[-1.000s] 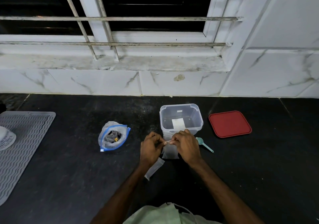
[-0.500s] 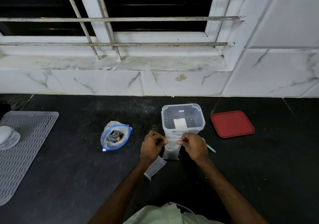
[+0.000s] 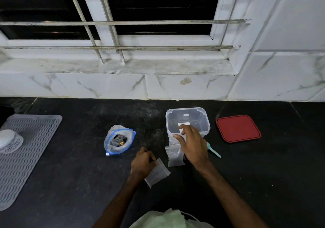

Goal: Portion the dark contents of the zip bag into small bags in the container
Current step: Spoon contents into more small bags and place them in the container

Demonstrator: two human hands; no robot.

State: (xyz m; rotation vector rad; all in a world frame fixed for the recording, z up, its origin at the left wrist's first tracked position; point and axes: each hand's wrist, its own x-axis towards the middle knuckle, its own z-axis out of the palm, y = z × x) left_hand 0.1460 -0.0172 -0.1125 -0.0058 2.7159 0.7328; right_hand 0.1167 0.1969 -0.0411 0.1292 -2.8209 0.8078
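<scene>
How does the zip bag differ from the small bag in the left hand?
The zip bag is bigger and has a blue edge; the small bag is plain. The zip bag sits open on the counter, untouched; the small bag is gripped by the left hand. Dark contents show in the zip bag, none in the small bag. Both are clear plastic.
</scene>
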